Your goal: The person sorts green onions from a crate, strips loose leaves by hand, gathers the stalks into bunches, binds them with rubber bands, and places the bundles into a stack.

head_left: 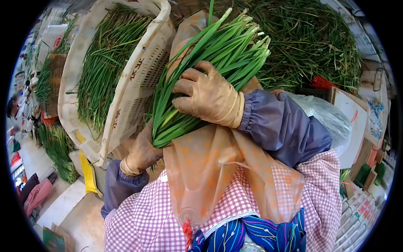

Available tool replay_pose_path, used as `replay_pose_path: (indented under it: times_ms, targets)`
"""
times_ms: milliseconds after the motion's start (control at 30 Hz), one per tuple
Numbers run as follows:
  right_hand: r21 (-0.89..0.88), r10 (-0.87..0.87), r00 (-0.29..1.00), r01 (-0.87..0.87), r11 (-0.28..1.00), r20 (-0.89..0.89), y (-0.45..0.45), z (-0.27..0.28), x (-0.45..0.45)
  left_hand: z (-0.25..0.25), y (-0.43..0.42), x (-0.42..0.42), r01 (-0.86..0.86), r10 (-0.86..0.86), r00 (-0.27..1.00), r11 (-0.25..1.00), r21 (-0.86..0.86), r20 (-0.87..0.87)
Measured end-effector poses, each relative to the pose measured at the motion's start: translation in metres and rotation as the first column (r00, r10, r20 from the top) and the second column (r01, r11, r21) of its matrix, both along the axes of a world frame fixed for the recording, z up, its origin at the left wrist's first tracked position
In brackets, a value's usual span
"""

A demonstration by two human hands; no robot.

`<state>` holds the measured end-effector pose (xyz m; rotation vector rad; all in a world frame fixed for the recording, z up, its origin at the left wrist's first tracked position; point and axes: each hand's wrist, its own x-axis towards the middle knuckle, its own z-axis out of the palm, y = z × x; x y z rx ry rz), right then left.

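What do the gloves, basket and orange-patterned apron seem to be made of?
Gloves: probably rubber or latex, dull and stained, wrinkling at the wrists. Basket: likely moulded plastic, off-white, with rows of slots through its wall. Apron: seemingly thin plastic, slightly glossy; checked cloth shows through.

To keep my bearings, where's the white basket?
In the head view, the white basket is at upper left, just left of the green bunch under the right hand.
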<state>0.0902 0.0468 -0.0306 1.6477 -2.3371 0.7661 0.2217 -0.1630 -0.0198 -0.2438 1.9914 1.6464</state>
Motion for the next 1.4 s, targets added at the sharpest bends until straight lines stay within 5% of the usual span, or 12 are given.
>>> replay_pose_path:
  times_ms: [233,433,567,633,667,700,767,800,933,1200,1300,1400]
  targets:
    - [-0.500,0.139,0.971,-0.023,0.865,0.196,0.007,0.000,-0.003,0.005,0.000,-0.001,-0.039,0.038,0.999,0.999,0.024,0.028]
    - [-0.423,0.417,0.231,0.781,0.459,0.879,0.060,0.058,-0.036,-0.032,-0.002,0.007,-0.080,0.069,0.965,0.996,-0.034,-0.252]
    - [-0.646,0.889,0.035,0.700,0.304,0.456,0.179,0.057,-0.111,-0.041,-0.003,0.014,-0.143,0.132,0.972,0.989,-0.040,-0.195]
    - [-0.755,0.523,0.593,0.634,0.165,0.612,0.244,0.055,-0.140,-0.044,-0.005,0.015,-0.140,0.127,0.976,0.988,-0.066,-0.175]
    - [-0.754,0.517,0.597,0.637,0.160,0.614,0.279,0.042,-0.159,-0.045,-0.005,0.016,-0.139,0.125,0.978,0.987,-0.075,-0.165]
    - [-0.537,-0.194,0.674,0.702,0.468,0.712,0.311,0.021,-0.178,-0.046,-0.005,0.017,-0.142,0.128,0.979,0.986,-0.082,-0.159]
    - [0.068,-0.909,0.410,0.907,0.415,0.076,0.300,0.002,-0.164,-0.048,-0.006,0.016,-0.137,0.123,0.981,0.986,-0.093,-0.148]
    - [-0.095,-0.864,0.442,0.875,0.474,-0.239,0.262,0.001,-0.146,-0.048,-0.005,0.016,-0.132,0.118,0.983,0.986,-0.097,-0.140]
    - [0.054,-0.520,0.691,0.575,0.817,0.502,0.154,0.017,-0.085,-0.050,-0.004,0.016,-0.130,0.117,0.987,0.985,-0.113,-0.114]
    - [-0.219,-0.620,0.783,0.613,0.759,0.042,0.134,-0.028,-0.087,-0.048,-0.009,0.012,-0.109,0.098,0.992,0.982,-0.152,-0.074]
    - [-0.155,-0.893,0.355,0.933,0.324,0.277,0.203,-0.020,-0.127,-0.047,-0.012,0.012,-0.109,0.101,0.993,0.981,-0.159,-0.062]
    - [-0.310,-0.538,0.660,0.737,0.601,0.524,0.190,-0.004,-0.111,-0.047,-0.013,0.013,-0.113,0.105,0.993,0.980,-0.167,-0.054]
